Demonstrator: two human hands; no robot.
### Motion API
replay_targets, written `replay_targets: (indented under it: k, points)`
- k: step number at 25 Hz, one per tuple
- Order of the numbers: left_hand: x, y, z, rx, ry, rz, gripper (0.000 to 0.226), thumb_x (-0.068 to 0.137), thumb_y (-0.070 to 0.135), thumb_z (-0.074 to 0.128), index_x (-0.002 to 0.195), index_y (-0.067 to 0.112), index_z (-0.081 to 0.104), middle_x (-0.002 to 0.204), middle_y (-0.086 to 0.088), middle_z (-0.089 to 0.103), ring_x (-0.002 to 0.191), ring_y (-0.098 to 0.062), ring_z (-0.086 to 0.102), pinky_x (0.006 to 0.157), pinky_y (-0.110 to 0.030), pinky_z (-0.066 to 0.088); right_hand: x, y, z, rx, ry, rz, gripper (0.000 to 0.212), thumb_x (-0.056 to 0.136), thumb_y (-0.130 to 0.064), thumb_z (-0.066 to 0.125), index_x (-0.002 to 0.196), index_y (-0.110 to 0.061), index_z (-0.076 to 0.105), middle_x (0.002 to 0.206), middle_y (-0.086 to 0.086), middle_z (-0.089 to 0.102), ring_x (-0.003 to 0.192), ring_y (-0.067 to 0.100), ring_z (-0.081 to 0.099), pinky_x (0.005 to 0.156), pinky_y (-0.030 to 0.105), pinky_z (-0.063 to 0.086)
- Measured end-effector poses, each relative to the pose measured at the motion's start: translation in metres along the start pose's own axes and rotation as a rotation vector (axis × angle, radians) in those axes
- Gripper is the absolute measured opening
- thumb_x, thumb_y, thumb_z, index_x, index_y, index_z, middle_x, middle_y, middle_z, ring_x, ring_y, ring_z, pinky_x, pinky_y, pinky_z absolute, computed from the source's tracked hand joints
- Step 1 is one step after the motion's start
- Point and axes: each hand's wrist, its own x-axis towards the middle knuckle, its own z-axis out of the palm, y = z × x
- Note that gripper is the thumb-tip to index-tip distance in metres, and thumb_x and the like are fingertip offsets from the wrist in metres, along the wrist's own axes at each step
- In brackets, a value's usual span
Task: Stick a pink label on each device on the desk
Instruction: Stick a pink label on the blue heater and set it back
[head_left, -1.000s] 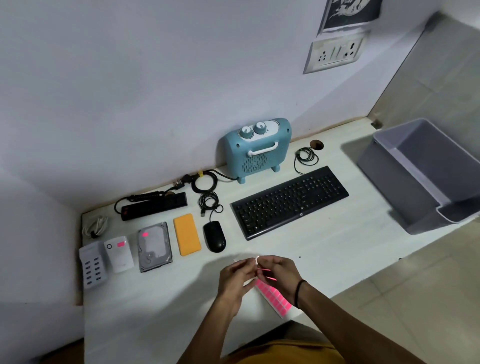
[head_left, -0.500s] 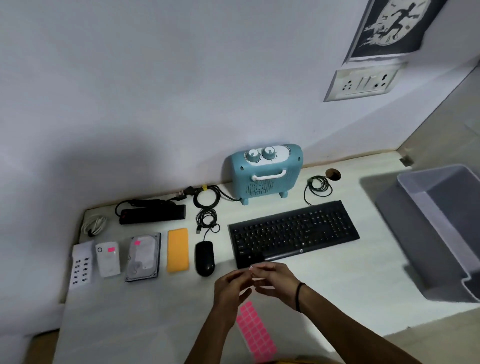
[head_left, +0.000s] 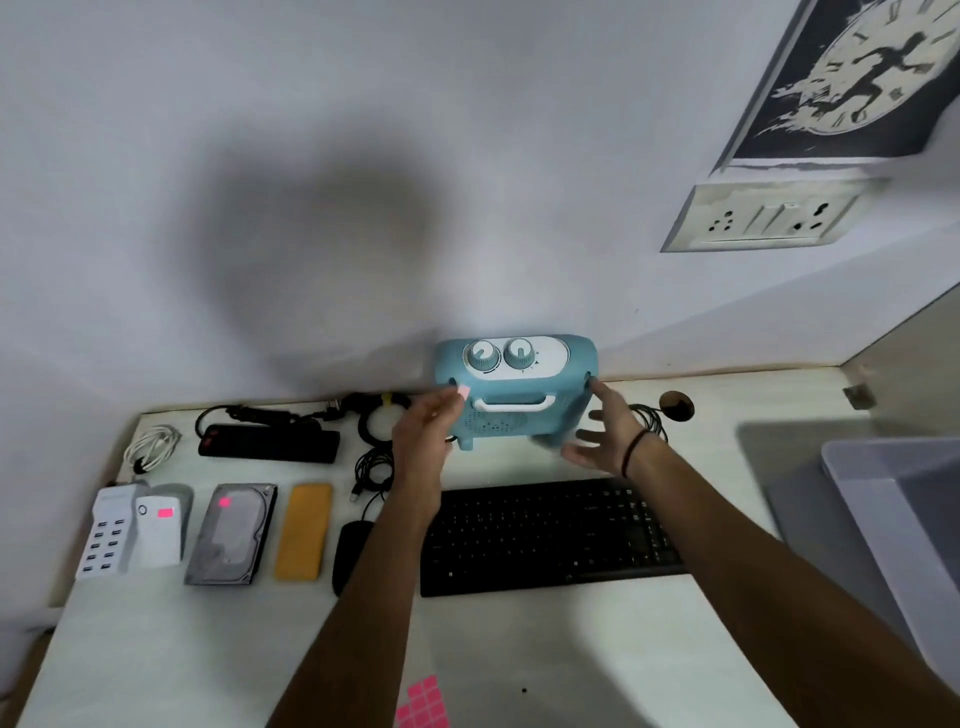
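Pink label sheet (head_left: 423, 706): one, lying flat on the desk (head_left: 156, 665) at the near edge, between our two forearms.

Beyond it we count one black keyboard (head_left: 550, 535) and one black mouse (head_left: 349, 551), the mouse partly hidden by the left forearm. To the left of the mouse lie four devices in a row: one orange block (head_left: 304, 530), one hard drive (head_left: 231, 535), one white box (head_left: 158, 530) and one white port hub (head_left: 104, 535). Two of these carry a pink label: the hard drive near its far left corner, the white box near its far edge. We see none on the orange block or the hub.

Further back we count one black power strip (head_left: 270, 441), one white cable coil (head_left: 153, 447) and several black cable coils; their exact number we cannot tell.

One blue heater (head_left: 514, 395) with two dials stands against the wall (head_left: 311, 182). Our left hand (head_left: 423, 436) is at its left side, fingers pinched on one pink label (head_left: 463, 391), which sits at the heater's upper left corner; whether it touches the casing we cannot tell. Our right hand (head_left: 602, 431) is spread wide, holds nothing, and its fingertips are at the heater's right edge.

One grey bin (head_left: 893, 509) stands at the right. On the wall are one socket plate (head_left: 763, 218) and one poster (head_left: 852, 83).
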Motion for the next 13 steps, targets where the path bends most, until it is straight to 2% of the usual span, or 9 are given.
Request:
replay_targets:
  k: [2,3,4,6,8,10,13]
  points:
    - [0.033,0.033,0.016,0.076,0.026,0.157,0.016,0.086,0.027,0.080,0.100,0.022,0.075,0.092,0.009,0.072,0.076,-0.001,0.063,0.060,-0.011,0.048,0.011,-0.035,0.005,0.077,-0.027,0.046,0.051,0.084,-0.050,0.057,0.120,-0.015,0.050,0.115,0.019,0.055,0.103,0.046,0.061,0.096,0.060,0.049]
    - [0.049,0.042,0.022,0.099,0.023,0.171,0.022,0.085,0.031,0.081,0.104,0.022,0.074,0.098,0.009,0.072,0.076,0.001,0.065,0.061,-0.011,0.050,0.015,-0.048,0.009,0.107,-0.046,0.067,0.051,0.080,-0.053,0.057,0.114,-0.015,0.053,0.118,0.019,0.055,0.109,0.049,0.059,0.095,0.062,0.048]
    - [0.064,0.046,0.026,0.107,0.008,0.128,0.031,0.083,0.038,0.082,0.109,0.025,0.072,0.106,0.010,0.071,0.082,0.000,0.067,0.067,-0.015,0.054,0.020,-0.056,0.011,0.116,-0.058,0.088,0.053,0.077,-0.057,0.057,0.108,-0.015,0.055,0.119,0.017,0.056,0.112,0.049,0.057,0.095,0.064,0.047]
    - [0.083,0.046,0.030,0.119,-0.039,-0.019,0.049,0.072,0.055,0.085,0.113,0.033,0.070,0.119,0.010,0.070,0.104,-0.011,0.069,0.088,-0.034,0.059,0.031,-0.065,0.015,0.048,-0.079,0.137,0.065,0.071,-0.071,0.057,0.106,-0.017,0.061,0.114,0.014,0.063,0.111,0.045,0.058,0.097,0.064,0.046]
    - [0.100,0.038,0.033,0.120,-0.086,-0.101,0.061,0.056,0.067,0.087,0.106,0.033,0.075,0.116,0.004,0.076,0.112,-0.025,0.070,0.101,-0.054,0.054,0.044,-0.069,0.016,-0.046,-0.095,0.185,0.079,0.060,-0.078,0.060,0.112,-0.020,0.066,0.112,0.013,0.070,0.110,0.041,0.062,0.099,0.063,0.045]
    - [0.103,0.039,0.036,0.112,-0.102,-0.193,0.071,0.052,0.073,0.085,0.107,0.029,0.077,0.111,-0.001,0.079,0.108,-0.032,0.073,0.101,-0.059,0.052,0.051,-0.071,0.015,-0.123,-0.098,0.192,0.078,0.054,-0.073,0.066,0.111,-0.021,0.068,0.109,0.010,0.072,0.108,0.038,0.065,0.098,0.064,0.044]
    - [0.087,0.049,0.040,0.042,-0.162,-0.413,0.084,0.052,0.081,0.076,0.113,0.023,0.076,0.110,-0.006,0.079,0.103,-0.037,0.074,0.095,-0.070,0.048,0.040,-0.075,0.012,-0.176,-0.153,0.150,0.057,0.053,-0.054,0.070,0.099,-0.020,0.068,0.099,0.008,0.067,0.099,0.034,0.065,0.098,0.060,0.046]
